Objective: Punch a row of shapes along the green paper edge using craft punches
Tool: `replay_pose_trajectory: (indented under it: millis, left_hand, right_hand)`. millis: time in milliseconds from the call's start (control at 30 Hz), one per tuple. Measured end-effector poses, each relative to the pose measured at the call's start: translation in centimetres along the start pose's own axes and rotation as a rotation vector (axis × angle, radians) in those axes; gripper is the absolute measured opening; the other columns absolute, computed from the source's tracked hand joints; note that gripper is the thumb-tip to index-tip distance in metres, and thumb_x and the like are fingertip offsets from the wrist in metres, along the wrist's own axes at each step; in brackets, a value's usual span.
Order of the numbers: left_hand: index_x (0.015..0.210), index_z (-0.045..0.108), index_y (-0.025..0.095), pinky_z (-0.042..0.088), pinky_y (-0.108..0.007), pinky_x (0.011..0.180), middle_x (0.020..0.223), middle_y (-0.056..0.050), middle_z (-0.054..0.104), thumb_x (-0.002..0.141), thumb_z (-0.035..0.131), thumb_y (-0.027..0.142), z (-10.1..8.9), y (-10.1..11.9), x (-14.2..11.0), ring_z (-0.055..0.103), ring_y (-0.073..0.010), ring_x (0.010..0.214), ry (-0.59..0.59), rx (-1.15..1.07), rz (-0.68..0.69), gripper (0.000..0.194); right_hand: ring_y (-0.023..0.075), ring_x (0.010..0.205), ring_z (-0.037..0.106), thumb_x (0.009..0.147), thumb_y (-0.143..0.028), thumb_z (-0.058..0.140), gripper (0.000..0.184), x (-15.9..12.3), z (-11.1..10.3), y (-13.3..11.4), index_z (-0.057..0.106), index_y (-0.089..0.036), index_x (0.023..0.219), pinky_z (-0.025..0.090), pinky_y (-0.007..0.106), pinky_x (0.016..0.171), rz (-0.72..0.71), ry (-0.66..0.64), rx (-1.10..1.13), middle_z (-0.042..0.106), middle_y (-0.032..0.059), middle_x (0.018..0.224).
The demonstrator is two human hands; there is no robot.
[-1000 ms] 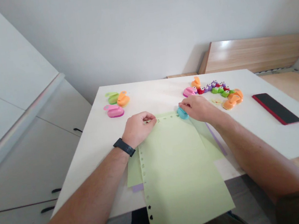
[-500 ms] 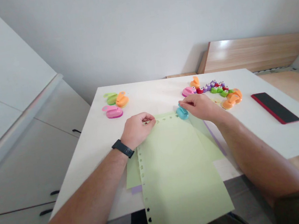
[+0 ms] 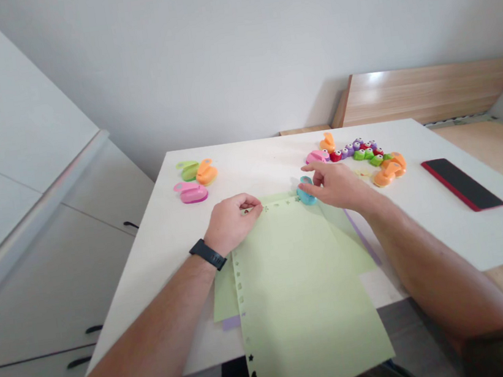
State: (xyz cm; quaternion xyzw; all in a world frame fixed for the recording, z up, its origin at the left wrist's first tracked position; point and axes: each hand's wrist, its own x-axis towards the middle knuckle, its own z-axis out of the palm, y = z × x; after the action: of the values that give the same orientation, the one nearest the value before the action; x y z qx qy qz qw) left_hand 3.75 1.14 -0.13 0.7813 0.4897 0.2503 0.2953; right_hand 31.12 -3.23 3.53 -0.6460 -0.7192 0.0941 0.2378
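A light green paper sheet lies on the white table and hangs over its near edge, with small punched shapes along its left and top edges. My left hand, with a black watch on its wrist, has its fingers curled down on the sheet's top left corner. My right hand pinches a small blue paper punch sitting on the sheet's top edge. More green and purple sheets lie underneath.
Pink, green and orange punches sit at the table's far left. A cluster of small coloured punches lies at the far right beside a black phone in a red case. White cabinets stand to the left, a wooden board behind.
My right hand has lifted its fingers a little, so that it now holds the blue punch with its fingertips. The left hand and the sheet have stayed put.
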Motion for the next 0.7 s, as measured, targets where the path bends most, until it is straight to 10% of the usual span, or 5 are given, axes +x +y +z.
replay_pose_trajectory:
  millis: [700]
  left_hand:
    - [0.090, 0.073, 0.024, 0.052, -0.029, 0.080, 0.091, -0.001, 0.076, 0.082, 0.061, 0.043, -0.02, -0.37, 0.07, 0.070, -0.0190, 0.087, -0.026, -0.035, 0.007, 0.024]
  right_hand:
    - [0.0131, 0.061, 0.056, 0.089, -0.039, 0.056, 0.034, 0.71, 0.86, 0.83, 0.067, -0.020, 0.115, 0.035, 0.027, 0.058, 0.143, 0.224, 0.037, 0.063, -0.0017, 0.070]
